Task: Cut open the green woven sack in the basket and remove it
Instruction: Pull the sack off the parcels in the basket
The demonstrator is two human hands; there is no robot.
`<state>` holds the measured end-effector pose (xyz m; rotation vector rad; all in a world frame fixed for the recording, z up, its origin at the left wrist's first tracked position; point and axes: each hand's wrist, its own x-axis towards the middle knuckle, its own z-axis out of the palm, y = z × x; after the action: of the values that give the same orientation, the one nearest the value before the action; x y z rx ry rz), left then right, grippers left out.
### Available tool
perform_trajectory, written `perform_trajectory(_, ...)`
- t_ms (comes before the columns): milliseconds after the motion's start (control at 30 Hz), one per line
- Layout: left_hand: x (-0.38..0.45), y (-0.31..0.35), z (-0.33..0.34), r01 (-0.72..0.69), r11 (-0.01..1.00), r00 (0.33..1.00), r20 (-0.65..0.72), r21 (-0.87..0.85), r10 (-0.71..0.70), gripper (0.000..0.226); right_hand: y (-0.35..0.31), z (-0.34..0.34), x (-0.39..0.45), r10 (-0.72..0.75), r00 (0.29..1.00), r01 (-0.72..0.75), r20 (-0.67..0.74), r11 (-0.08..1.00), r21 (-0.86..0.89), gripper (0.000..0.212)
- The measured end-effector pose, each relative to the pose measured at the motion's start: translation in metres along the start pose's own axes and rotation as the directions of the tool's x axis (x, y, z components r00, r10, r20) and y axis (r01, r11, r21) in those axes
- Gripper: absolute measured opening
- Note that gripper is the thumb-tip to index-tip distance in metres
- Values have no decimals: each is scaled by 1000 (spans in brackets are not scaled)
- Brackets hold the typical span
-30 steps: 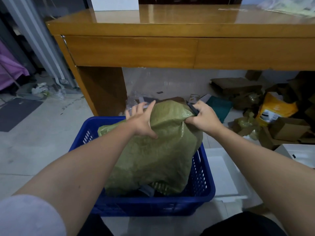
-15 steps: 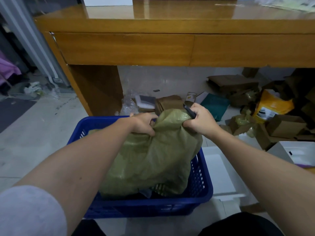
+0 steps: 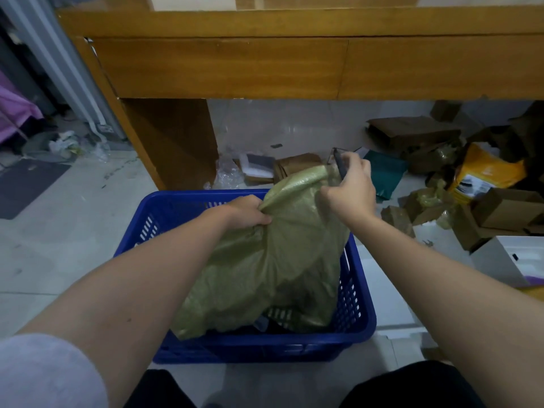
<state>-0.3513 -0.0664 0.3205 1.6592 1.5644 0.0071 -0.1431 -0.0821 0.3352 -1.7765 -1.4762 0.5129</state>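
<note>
A green woven sack fills the blue plastic basket on the floor in front of me. My left hand is closed on a fold of the sack near its upper left. My right hand pinches the sack's raised top corner and also holds a thin dark cutter, its tip pointing up and away. The sack's top is pulled up above the basket rim. Something dark shows under the sack's lower edge; I cannot tell what it is.
A wooden desk stands just beyond the basket, its leg at the left. Cardboard boxes, a yellow bag, a teal sheet and wrapping scraps litter the floor at the right. A white tray lies beside the basket's right side.
My left hand went from lying flat on the sack to gripping a fold. My right hand lifted the sack's top corner higher, with the cutter now pointing up.
</note>
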Motion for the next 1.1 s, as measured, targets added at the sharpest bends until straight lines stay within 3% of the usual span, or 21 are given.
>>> perform_trajectory(67, 2, -3, -6, 37, 997, 998, -53, -66, -41, 27, -2, 4, -6, -98, 993, 100, 61, 995, -31, 48)
perform_trajectory(133, 1, -2, -13, 67, 989, 992, -93, -135, -80, 24, -4, 13, -15, -212, 954, 230, 213, 971, -62, 37)
perform_trajectory(167, 0, 0, -17, 84, 983, 990, -97, -164, -100, 20, -5, 19, -19, -242, 923, 272, 298, 960, -63, 42)
perform_trajectory(300, -4, 6, -29, 130, 912, 985, -58, -389, -165, 27, -15, 38, -30, -132, 834, 176, 535, 984, -31, 109)
perform_trajectory(400, -6, 12, -31, 119, 823, 992, 33, -556, -121, 35, -26, 49, -32, -96, 806, 109, 585, 994, 13, 126)
perform_trajectory(500, -8, 15, -33, 110, 811, 994, 45, -575, -103, 36, -33, 56, -34, -87, 822, 87, 563, 996, 27, 124)
perform_trajectory(633, -7, 2, -35, 112, 821, 993, 100, -560, -67, 31, -30, 58, -31, -85, 867, 97, 490, 995, 0, 93)
perform_trajectory(733, -5, -15, -45, -4, 898, 1000, 13, -439, 10, 35, -24, 56, -28, -48, 885, 19, 462, 998, 67, 71)
perform_trajectory(867, -11, -23, -50, 3, 958, 987, 155, -285, 44, 52, -21, 54, -26, 3, 893, -66, 449, 990, 126, 29)
perform_trajectory(933, -12, -19, -46, -9, 991, 986, 165, -131, 30, 52, -21, 57, -26, 27, 883, -111, 468, 982, 153, 27)
perform_trajectory(1000, -6, -17, -43, -65, 996, 995, 73, 54, 61, 36, -23, 58, -25, 47, 863, -149, 503, 975, 166, 23)
perform_trajectory(1100, 0, -15, -41, -120, 953, 963, -201, 277, 180, 6, -25, 56, -24, 89, 830, -249, 551, 943, 222, 18)
